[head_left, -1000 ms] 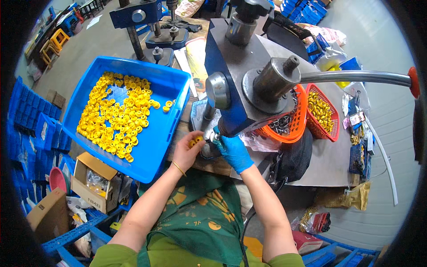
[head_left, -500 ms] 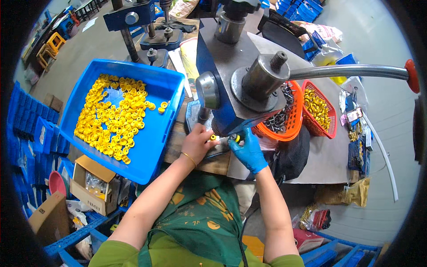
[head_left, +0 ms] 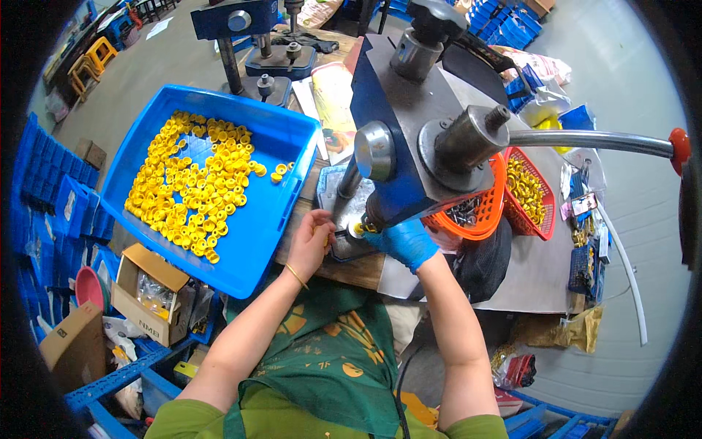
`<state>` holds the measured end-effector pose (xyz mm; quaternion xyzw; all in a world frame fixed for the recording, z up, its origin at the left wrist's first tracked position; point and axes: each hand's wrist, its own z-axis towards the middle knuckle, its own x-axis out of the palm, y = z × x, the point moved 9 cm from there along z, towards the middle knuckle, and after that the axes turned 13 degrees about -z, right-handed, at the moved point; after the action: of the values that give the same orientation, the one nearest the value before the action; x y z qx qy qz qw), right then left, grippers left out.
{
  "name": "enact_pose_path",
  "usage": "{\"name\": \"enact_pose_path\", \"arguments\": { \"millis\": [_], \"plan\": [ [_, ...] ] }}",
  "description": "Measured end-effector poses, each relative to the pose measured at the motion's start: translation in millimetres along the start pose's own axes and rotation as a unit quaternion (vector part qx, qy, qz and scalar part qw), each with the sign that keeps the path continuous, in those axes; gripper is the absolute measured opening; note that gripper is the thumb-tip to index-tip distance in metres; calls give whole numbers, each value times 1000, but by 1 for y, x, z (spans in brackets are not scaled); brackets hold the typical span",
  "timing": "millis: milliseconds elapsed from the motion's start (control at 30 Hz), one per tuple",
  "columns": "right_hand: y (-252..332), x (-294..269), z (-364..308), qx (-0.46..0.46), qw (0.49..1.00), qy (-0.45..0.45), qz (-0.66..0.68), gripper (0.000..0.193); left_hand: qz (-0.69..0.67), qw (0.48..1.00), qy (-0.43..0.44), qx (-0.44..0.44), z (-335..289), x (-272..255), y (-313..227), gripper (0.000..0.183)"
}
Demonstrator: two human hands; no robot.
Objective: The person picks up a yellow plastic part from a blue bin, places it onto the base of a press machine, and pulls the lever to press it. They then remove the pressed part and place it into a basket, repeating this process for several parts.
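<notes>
My right hand (head_left: 406,243), in a blue glove, reaches under the head of a blue hand press (head_left: 391,139). Its fingertips pinch a small yellow cap (head_left: 359,229) on the press base (head_left: 342,212), right below the ram; the press partly hides these fingers. Bare and wearing a thin bracelet, my left hand (head_left: 310,240) is just left of the base. Its fingers are curled together, and whatever they may hold is too small to make out. Many loose yellow caps (head_left: 186,175) lie in a large blue tray (head_left: 281,212) to the left.
An orange basket (head_left: 482,223) of dark metal parts and a red basket (head_left: 537,219) of yellow-gold pieces stand right of the press. The press lever (head_left: 592,139) sticks out over them. A second press (head_left: 238,25) stands behind the tray. An open cardboard box (head_left: 157,293) is at lower left.
My left hand has drawn back left from the press base, fingers curled. My right hand has moved the yellow piece in under the ram. The whole view has shifted slightly.
</notes>
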<state>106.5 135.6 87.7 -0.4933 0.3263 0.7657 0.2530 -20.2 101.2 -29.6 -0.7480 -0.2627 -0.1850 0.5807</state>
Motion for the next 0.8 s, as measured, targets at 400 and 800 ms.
{"name": "enact_pose_path", "arguments": {
  "millis": [400, 800],
  "plan": [
    [-40, 73, -19, 156, 962, 15, 223, 33, -54, 998, -1, -45, -3, 5, 4, 19],
    [-71, -140, -20, 391, 877, -190, 202, 31, -118, 989, -27, -81, -12, -2, 3, 21]
  ]
}}
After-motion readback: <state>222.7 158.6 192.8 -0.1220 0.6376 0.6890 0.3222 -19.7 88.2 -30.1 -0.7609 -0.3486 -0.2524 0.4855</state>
